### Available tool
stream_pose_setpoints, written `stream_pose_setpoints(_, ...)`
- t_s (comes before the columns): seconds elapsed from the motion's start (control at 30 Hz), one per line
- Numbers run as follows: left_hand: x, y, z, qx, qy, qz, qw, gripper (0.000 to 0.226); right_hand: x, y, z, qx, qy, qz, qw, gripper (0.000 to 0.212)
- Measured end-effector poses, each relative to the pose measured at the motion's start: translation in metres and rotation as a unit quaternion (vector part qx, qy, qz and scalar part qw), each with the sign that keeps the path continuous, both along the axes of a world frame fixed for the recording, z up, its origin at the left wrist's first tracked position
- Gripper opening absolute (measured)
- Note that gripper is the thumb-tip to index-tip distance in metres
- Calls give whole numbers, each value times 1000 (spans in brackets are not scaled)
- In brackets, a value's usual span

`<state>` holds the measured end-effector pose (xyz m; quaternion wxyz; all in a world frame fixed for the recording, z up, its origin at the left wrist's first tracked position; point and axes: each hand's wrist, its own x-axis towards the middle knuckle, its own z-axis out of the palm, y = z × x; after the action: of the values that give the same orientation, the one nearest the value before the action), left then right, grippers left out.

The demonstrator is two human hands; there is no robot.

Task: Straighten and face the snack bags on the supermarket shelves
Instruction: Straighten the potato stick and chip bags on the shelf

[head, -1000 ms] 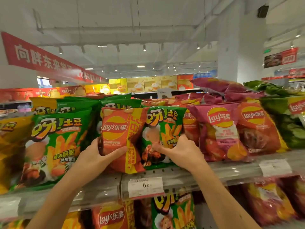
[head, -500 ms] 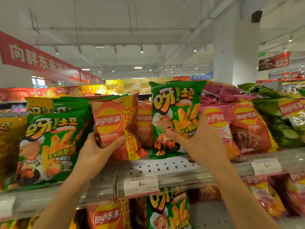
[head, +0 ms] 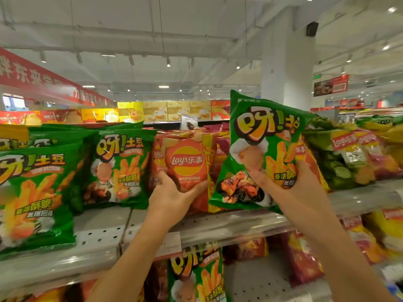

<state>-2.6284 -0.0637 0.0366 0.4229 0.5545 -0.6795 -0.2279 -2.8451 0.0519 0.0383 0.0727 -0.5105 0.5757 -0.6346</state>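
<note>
Head view: the right hand point(head: 302, 188) pinches the green bag point(head: 259, 153) by its lower edge, lifted clear of the shelf point(head: 218, 225). The left hand point(head: 172, 199) grips the red bag point(head: 187, 164) standing there. Both bags look light, puffy and crushable, best held at the seams.

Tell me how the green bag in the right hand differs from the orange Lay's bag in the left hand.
The green bag is lifted off the shelf and tilted, while the orange Lay's bag stands among its row. The green bag shows fries and a cartoon logo; the orange one shows a round red and yellow logo. The green bag looks larger, though it is also nearer the camera. Both face forward, each held near its lower part, by the right hand and the left hand.
</note>
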Motion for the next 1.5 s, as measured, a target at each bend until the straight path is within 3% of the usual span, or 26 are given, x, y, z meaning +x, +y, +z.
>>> stream_pose_setpoints(0.13, -2, 5, 6, 21, -5, -36, 999, 145, 7, -4, -2, 7, -10, 22, 1000, 72)
stream_pose_setpoints(0.23, 18, 14, 6, -9, -40, -49, 998, 108, 20, -8, 0, -3, 4, 38, 999, 69)
stream_pose_setpoints(0.33, 58, 27, -2, -145, -85, 30, 985, 54, 45, -15, 5, -23, 19, 85, 996, 63)
stream_pose_setpoints(0.43, 104, 49, -11, -274, -133, 119, 945, 34, 78, -31, 7, -20, 18, 126, 992, 69)
stream_pose_setpoints(0.57, 153, 74, -28, -330, -202, 182, 904, 8, 131, -52, 9, -6, 51, 144, 988, 77)
stream_pose_setpoints(0.7, 175, 84, -49, -331, -268, 182, 886, 4, 179, -69, 12, 35, 109, 126, 985, 97)
stream_pose_setpoints(0.83, 188, 84, -67, -341, -250, 168, 891, 16, 210, -79, 5, 83, 132, 116, 981, 82)
stream_pose_setpoints(0.93, 196, 81, -73, -373, -224, 178, 883, 6, 224, -82, -4, 118, 165, 110, 973, 79)
stream_pose_setpoints(1.0, 197, 80, -74, -386, -207, 175, 882, 22, 228, -85, -9, 141, 160, 124, 969, 81)
stream_pose_setpoints(1.27, 196, 71, -84, -420, -164, 183, 874, 38, 228, -94, -2, 256, 194, 151, 935, 120)
stream_pose_setpoints(1.37, 192, 69, -88, -424, -147, 197, 872, 40, 228, -92, -4, 256, 206, 136, 935, 124)
stream_pose_setpoints(1.5, 179, 70, -90, -429, -91, 227, 869, 39, 222, -83, -13, 184, 225, 96, 952, 128)
